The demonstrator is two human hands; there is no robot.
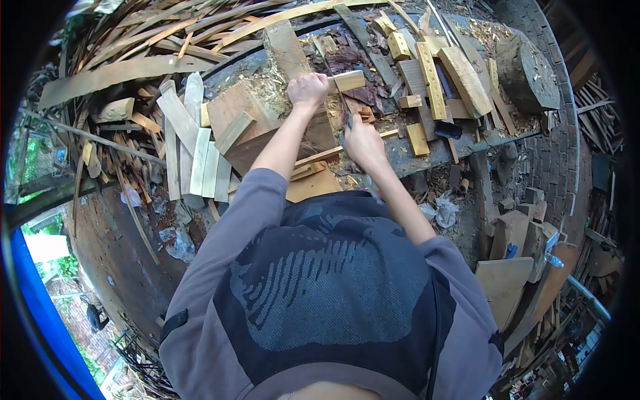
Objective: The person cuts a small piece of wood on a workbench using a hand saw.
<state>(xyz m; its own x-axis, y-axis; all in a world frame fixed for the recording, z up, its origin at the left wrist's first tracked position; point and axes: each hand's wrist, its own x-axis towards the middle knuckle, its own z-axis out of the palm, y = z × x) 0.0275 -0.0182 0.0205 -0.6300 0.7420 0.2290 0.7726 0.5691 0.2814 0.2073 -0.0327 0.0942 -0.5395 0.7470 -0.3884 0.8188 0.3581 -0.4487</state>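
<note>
A short pale wood block [349, 81] is held near its left end by my left hand [309, 91], whose fingers are wrapped round it. My right hand [363, 141] is closed on the handle of a saw, just below and to the right. The thin saw blade [338, 85] runs up from the handle and crosses the block beside my left hand. Beneath my hands lies a brown wooden board [247, 143] with wood chips around it. Thin wood strips lie just below my hands.
Long scrap strips [127, 80] pile up at the upper left. Pale slats [204, 160] lie left of the board. A drilled yellow bar [431, 81], a thick beam [465, 81] and a log stump [528, 73] are at the right. Plastic bags [445, 209] lie below the bench.
</note>
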